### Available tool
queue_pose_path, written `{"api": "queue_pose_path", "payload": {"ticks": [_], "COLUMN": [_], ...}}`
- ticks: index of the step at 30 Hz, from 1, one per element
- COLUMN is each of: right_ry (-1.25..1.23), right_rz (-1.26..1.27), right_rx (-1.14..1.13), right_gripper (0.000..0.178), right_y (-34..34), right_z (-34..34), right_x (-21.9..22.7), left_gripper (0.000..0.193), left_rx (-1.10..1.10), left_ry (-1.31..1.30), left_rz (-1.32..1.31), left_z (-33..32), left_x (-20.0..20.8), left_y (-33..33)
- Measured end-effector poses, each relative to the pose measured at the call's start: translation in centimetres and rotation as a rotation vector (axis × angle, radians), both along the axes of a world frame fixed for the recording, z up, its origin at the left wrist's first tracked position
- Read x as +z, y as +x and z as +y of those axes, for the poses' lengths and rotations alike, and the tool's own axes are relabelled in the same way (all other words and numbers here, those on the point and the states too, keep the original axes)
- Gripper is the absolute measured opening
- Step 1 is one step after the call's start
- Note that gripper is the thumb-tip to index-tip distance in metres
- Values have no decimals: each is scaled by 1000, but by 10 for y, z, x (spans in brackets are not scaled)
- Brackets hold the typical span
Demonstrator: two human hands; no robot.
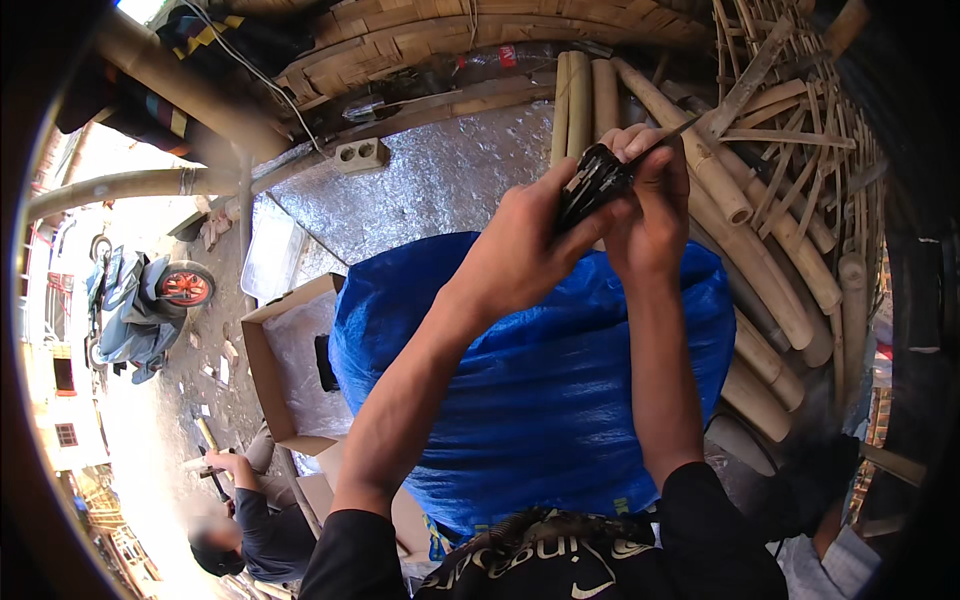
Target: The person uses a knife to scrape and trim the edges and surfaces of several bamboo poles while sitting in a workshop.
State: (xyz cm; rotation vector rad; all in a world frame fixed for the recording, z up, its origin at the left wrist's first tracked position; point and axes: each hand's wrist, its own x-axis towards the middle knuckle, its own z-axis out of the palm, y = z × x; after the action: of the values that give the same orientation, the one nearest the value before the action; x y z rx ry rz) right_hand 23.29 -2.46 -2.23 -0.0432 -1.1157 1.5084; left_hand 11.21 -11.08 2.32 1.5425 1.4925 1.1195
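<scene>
My left hand [525, 230] is wrapped round a bundle of glossy black strips [592, 188], held up in front of me. Close against it, my right hand [655, 215] has its fingers bent round a dark, thin, pointed blade-like piece [678, 134], whose tip sticks out to the upper right. Whether that piece is a knife or a strip of the bundle cannot be made out. A blue tarp [530, 380] covers my lap beneath both forearms.
Bamboo poles [760, 290] and split sticks [800, 140] are piled at the right. An opened cardboard box [268, 370] stands left of the tarp. Beyond lie a socket block [361, 155] and a clear plastic tub [272, 250]. A person [265, 520] works at the lower left, near a parked motorbike [140, 305].
</scene>
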Motion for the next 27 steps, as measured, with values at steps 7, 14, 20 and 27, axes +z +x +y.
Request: {"api": "queue_pose_path", "payload": {"ticks": [7, 14, 20, 27], "right_ry": [-37, -13, 30, -195], "right_rz": [209, 204, 215, 115], "right_rx": [332, 440, 508, 445], "right_gripper": [18, 20, 18, 20], "right_y": [0, 3, 7, 5], "right_z": [8, 15, 22, 13], "right_x": [-9, -12, -16, -11], "left_gripper": [32, 34, 34, 28], "left_rx": [103, 78, 25, 161], "left_ry": [218, 249, 288, 261], "left_rz": [459, 538, 513, 386], "left_z": [-4, -6, -8, -4], "left_x": [-3, -1, -4, -9], "left_y": [-3, 0, 2, 3]}}
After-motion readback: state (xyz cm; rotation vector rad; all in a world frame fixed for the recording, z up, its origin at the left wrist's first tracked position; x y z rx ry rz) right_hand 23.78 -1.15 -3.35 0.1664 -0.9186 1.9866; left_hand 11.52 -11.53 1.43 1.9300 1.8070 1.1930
